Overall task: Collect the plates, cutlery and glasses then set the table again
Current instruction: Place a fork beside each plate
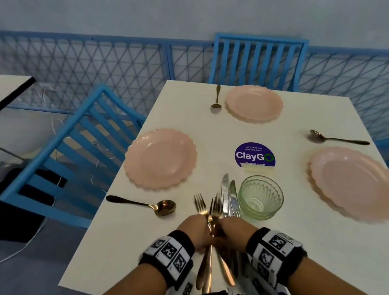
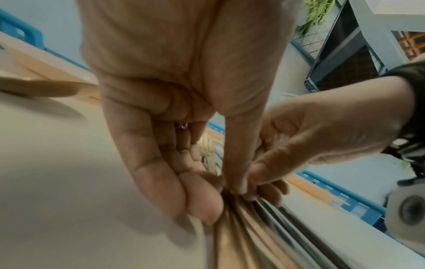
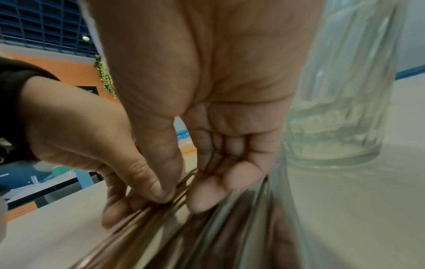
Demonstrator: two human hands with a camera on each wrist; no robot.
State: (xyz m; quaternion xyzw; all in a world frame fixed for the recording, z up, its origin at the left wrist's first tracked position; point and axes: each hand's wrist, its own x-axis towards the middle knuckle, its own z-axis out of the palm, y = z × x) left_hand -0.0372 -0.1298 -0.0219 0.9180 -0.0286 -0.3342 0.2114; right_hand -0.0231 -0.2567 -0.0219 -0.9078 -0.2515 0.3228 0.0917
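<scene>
Both my hands meet over the near middle of the white table (image 1: 135, 237), holding one bundle of cutlery. My left hand (image 1: 199, 231) pinches the gold forks (image 1: 209, 207), whose tines point away from me. My right hand (image 1: 230, 229) grips the same bundle beside the silver knives (image 1: 225, 191). In the left wrist view the gold handles (image 2: 241, 236) run out from under my fingertips (image 2: 202, 207). A ribbed green glass (image 1: 260, 198) stands just right of the knives, close to my right hand (image 3: 174, 198). Three pink scalloped plates lie at the left (image 1: 160, 158), far (image 1: 254, 103) and right (image 1: 354, 180).
Gold spoons lie at the near left (image 1: 146, 204), beside the far plate (image 1: 216, 98) and behind the right plate (image 1: 336, 137). A purple ClayGo sticker (image 1: 254, 155) marks the table's middle. Blue chairs stand at the left (image 1: 71, 144) and far side (image 1: 258, 59).
</scene>
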